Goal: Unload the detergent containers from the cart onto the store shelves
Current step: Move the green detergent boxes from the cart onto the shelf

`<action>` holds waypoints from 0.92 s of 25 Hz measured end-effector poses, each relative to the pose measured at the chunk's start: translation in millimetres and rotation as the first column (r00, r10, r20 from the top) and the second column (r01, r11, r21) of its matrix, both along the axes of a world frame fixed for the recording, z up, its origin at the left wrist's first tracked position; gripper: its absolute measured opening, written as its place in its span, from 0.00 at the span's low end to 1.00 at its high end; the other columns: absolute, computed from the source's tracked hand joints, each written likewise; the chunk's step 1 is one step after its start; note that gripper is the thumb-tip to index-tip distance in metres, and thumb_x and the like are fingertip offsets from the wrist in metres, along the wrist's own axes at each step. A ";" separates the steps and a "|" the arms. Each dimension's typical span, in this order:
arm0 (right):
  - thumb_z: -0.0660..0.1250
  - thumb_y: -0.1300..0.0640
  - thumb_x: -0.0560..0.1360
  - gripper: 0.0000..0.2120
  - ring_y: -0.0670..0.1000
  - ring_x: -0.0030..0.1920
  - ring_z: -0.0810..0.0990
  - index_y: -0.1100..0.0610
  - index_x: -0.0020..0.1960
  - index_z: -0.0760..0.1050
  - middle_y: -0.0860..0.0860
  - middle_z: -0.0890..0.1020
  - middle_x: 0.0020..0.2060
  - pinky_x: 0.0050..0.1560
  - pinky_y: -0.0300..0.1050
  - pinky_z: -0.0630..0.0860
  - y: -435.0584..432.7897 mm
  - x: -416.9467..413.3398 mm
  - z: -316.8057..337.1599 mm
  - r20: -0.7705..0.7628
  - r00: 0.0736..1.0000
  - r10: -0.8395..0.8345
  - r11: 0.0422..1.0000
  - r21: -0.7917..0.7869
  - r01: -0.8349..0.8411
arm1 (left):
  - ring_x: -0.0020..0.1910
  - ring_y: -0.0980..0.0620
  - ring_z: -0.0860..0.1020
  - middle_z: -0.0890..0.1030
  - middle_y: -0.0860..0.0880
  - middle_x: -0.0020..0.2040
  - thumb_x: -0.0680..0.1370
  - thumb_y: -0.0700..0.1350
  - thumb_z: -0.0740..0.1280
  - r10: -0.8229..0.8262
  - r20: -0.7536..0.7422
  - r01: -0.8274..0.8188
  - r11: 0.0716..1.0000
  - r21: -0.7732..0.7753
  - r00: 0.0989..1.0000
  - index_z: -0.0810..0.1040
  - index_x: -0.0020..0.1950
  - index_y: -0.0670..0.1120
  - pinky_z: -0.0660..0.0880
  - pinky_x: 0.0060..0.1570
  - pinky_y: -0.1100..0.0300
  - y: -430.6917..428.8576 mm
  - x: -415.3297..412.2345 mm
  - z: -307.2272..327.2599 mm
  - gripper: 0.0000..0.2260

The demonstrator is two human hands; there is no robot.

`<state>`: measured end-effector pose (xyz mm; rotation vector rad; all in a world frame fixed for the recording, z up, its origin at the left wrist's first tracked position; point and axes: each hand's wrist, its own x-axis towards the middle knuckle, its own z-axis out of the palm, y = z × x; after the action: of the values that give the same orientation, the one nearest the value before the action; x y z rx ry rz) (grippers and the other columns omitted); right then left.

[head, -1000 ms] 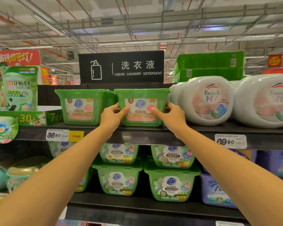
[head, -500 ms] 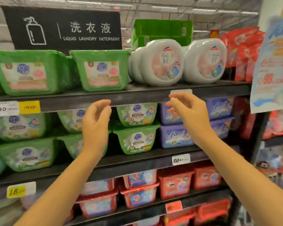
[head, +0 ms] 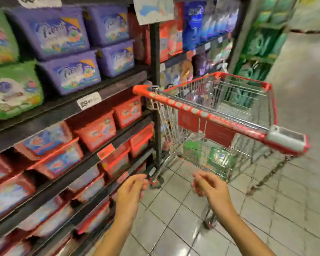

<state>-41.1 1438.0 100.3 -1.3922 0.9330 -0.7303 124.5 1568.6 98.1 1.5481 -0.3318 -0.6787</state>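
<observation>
Two green plastic detergent containers [head: 221, 159], blurred behind the mesh, lie side by side at the bottom of the red-trimmed wire shopping cart [head: 201, 112]. The cart stands just beside the dark metal store shelves [head: 67, 108], which carry stacked purple, green and red tubs [head: 72, 74].

**Bright aisle, smeared by motion**

We see even, bright light with no lamp in view. The left hand [head: 131, 189] and right hand [head: 209, 185] look sharpest, with only slightly soft edges. Left of them, the shelves [head: 67, 106] smear into blocky streaks, their labels unreadable and their recesses dark. Beyond the hands, the cart [head: 211, 117] wires blur. Nearer us than the hands, the floor [head: 183, 244] shows pale glare. Straight lines bow at the edges.
</observation>
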 end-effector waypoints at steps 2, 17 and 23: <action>0.64 0.65 0.78 0.06 0.44 0.26 0.75 0.67 0.47 0.78 0.54 0.80 0.30 0.28 0.34 0.71 1.6 -52.0 -25.9 -0.071 0.993 -0.099 0.992 0.077 0.104 | 0.37 0.55 0.76 0.81 0.47 0.39 0.81 0.39 0.62 -0.110 -0.072 0.116 0.989 0.089 0.991 0.80 0.47 0.43 0.72 0.33 0.69 -15.3 -38.8 -27.8 0.07; 0.65 0.62 0.78 0.06 0.45 0.31 0.79 0.58 0.44 0.80 0.52 0.83 0.33 0.32 0.34 0.73 -102.3 -385.5 -91.8 -0.318 0.872 -0.372 0.862 0.229 0.452 | 0.42 0.50 0.79 0.84 0.46 0.42 0.80 0.41 0.63 -0.426 -0.239 0.482 0.831 0.279 0.873 0.82 0.45 0.47 0.72 0.40 0.59 -174.1 -304.1 -111.6 0.09; 0.64 0.62 0.78 0.06 0.45 0.33 0.78 0.59 0.47 0.80 0.50 0.82 0.34 0.35 0.35 0.75 -227.2 -394.7 -61.4 -0.245 0.908 -0.341 0.908 0.163 0.385 | 0.39 0.55 0.82 0.85 0.50 0.39 0.77 0.39 0.67 -0.431 -0.081 0.438 0.892 0.113 0.899 0.83 0.45 0.50 0.76 0.35 0.68 -281.1 -342.4 -66.3 0.08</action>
<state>-435.8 1210.8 38.9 -1.1344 1.4251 -0.7455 -217.9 1287.5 31.7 1.5873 -0.6163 -1.1089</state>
